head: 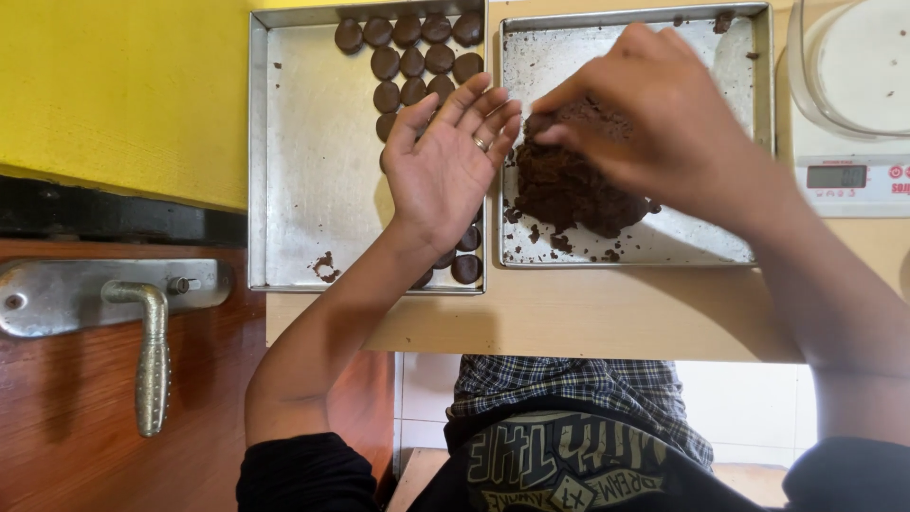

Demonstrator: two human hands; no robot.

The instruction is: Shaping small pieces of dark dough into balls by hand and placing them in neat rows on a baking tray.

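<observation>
Where the pale wooden tabletop (588,318) meets the yellow wall, two square metal trays sit side by side. Left tray (303,171): rows of round dark chocolate discs (412,62) along its right side, a few crumbs. Right tray (706,237): one mound of dark brown dough (569,190), loose bits around it. Left hand (445,171): palm up, fingers spread, empty, over the left tray's right edge. Right hand (654,118): fingertips pinched on the top of the dough mound. Digital scale (844,171) at far right, a clear bowl on it.
</observation>
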